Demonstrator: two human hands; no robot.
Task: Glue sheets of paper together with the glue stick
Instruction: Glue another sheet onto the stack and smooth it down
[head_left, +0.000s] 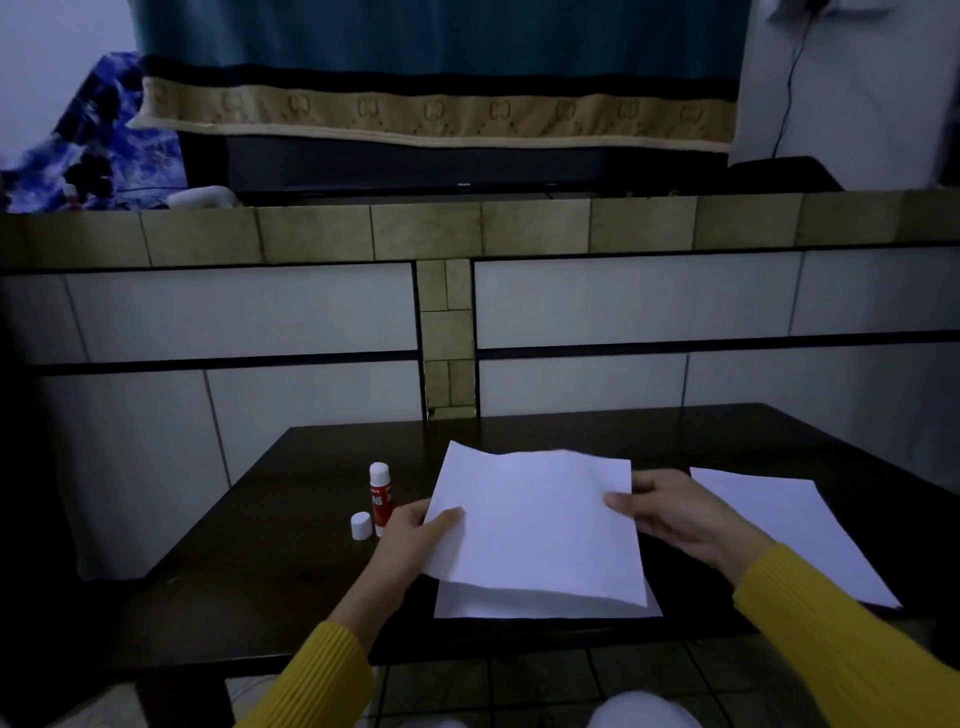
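Both hands hold one white sheet (535, 525) above the dark surface (260, 582). The left hand (415, 540) pinches the sheet's left edge, thumb on top and fingers underneath; the right hand (675, 514) pinches the right edge the same way, thumb over the paper. The sheet is lifted and slightly wavy, its near edge hanging just over a second sheet (545, 605) that lies flat on the surface beneath it. A third sheet (795, 535) lies flat to the right, partly behind the right wrist. The glue stick (380, 496) stands upright just left of the left hand — uncapped, its white tip showing above the red label. Its cap (361, 526) stands on the surface just beside it, to the left. Both arms wear yellow sleeves (852, 639).
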